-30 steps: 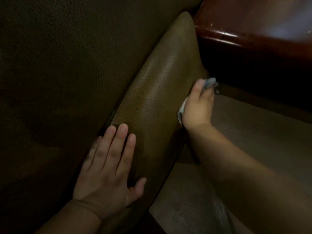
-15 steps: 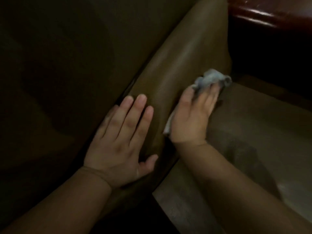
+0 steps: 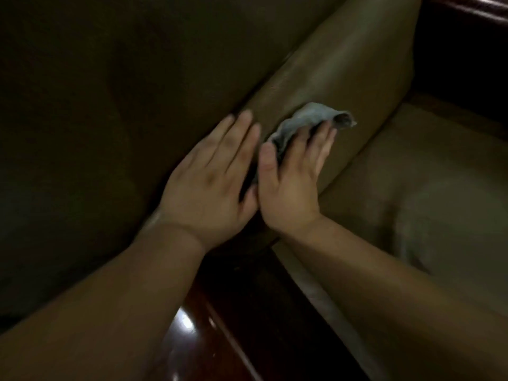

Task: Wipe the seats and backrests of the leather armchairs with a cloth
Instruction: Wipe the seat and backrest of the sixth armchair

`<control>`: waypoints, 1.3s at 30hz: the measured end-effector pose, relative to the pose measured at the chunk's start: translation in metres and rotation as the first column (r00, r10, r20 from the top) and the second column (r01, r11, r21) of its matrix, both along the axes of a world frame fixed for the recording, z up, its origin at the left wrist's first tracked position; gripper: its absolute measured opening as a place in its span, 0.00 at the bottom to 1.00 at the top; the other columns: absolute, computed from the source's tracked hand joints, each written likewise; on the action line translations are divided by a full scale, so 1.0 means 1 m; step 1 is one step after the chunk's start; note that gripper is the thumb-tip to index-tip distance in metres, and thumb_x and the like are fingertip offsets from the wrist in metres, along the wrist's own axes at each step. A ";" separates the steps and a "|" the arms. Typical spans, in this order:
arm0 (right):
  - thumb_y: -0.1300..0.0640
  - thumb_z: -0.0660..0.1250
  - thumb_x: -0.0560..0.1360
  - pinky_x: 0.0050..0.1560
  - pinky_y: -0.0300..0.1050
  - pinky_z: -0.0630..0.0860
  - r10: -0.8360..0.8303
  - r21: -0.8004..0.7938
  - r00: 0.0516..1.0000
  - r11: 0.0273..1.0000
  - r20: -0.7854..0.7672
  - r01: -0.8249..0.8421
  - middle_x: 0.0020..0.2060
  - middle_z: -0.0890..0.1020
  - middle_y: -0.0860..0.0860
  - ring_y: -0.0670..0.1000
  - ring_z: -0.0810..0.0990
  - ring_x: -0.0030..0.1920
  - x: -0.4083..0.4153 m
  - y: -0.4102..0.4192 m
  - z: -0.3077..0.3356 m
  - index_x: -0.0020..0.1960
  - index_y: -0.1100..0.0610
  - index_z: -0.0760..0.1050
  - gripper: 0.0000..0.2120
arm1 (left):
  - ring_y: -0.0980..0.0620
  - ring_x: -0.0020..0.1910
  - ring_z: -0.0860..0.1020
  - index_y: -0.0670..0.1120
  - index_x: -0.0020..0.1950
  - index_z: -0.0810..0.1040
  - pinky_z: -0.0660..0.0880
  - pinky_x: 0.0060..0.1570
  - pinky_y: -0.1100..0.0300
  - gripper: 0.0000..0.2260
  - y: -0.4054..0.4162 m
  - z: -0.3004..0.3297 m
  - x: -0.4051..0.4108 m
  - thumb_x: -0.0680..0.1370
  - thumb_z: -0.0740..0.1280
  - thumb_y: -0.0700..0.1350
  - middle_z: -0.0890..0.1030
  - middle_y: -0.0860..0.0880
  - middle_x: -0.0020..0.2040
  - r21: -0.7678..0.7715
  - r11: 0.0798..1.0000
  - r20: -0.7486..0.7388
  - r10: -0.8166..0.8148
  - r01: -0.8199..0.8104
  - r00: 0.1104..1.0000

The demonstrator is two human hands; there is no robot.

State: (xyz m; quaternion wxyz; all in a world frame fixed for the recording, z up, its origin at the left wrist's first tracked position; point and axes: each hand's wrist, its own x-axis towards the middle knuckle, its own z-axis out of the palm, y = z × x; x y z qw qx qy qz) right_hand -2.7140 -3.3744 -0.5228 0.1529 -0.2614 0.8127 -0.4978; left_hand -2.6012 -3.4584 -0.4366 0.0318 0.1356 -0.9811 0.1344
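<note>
Head view, crumpled grey cloth (image 3: 308,125), right hand (image 3: 291,188) pressing

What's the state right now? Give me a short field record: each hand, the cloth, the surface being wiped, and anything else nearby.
left hand: flat, fingers straight, resting on the leather cushion
right hand: fingers straight, pressing the cloth onto the cushion
cloth: grey, crumpled, sticking out past the fingertips
leather cushion: brown, tilted, upper part bare
seat: to the right of the cushion, uncovered
wooden frame: dark, glossy, below the hands
</note>
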 end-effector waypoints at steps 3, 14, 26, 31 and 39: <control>0.40 0.52 0.84 0.79 0.70 0.46 -0.033 -0.032 0.983 0.999 -0.179 0.028 0.81 0.47 0.67 0.70 0.43 0.81 0.007 0.006 -0.011 0.80 0.65 0.52 0.36 | 0.43 0.85 0.53 0.43 0.86 0.53 0.60 0.80 0.44 0.34 0.013 -0.011 0.107 0.82 0.59 0.52 0.54 0.41 0.86 -0.008 0.991 0.028 0.130 -0.130 0.991; 0.40 0.48 0.83 0.80 0.69 0.45 -0.008 -0.153 0.965 0.988 -0.264 -0.034 0.81 0.48 0.68 0.70 0.43 0.82 0.087 -0.005 -0.021 0.82 0.62 0.54 0.35 | 0.41 0.85 0.54 0.44 0.86 0.56 0.62 0.75 0.44 0.33 0.011 -0.032 0.145 0.83 0.55 0.56 0.55 0.41 0.86 0.061 0.986 -0.083 0.160 -0.155 0.984; 0.41 0.46 0.84 0.79 0.72 0.46 -0.080 -0.163 0.975 0.986 -0.205 0.047 0.80 0.50 0.72 0.72 0.45 0.81 0.127 -0.008 -0.027 0.82 0.65 0.49 0.36 | 0.44 0.85 0.54 0.45 0.86 0.55 0.57 0.77 0.49 0.33 0.008 -0.032 0.146 0.82 0.56 0.54 0.55 0.43 0.86 0.066 0.987 -0.121 0.151 -0.144 0.981; 0.38 0.44 0.85 0.80 0.68 0.47 -0.021 -0.016 0.955 1.000 -0.296 0.017 0.81 0.48 0.66 0.68 0.44 0.82 0.092 0.020 -0.074 0.84 0.61 0.47 0.36 | 0.44 0.85 0.52 0.45 0.86 0.54 0.58 0.77 0.47 0.35 0.008 -0.033 0.146 0.81 0.58 0.54 0.54 0.43 0.86 0.077 0.986 -0.100 0.155 -0.147 0.983; 0.42 0.47 0.84 0.82 0.60 0.38 -0.174 -0.102 0.982 0.978 0.074 0.181 0.82 0.40 0.64 0.62 0.37 0.82 0.128 -0.013 -0.012 0.82 0.62 0.37 0.36 | 0.47 0.85 0.50 0.46 0.86 0.54 0.55 0.77 0.50 0.34 0.008 -0.033 0.146 0.81 0.58 0.54 0.52 0.44 0.86 0.078 0.986 -0.111 0.156 -0.148 0.981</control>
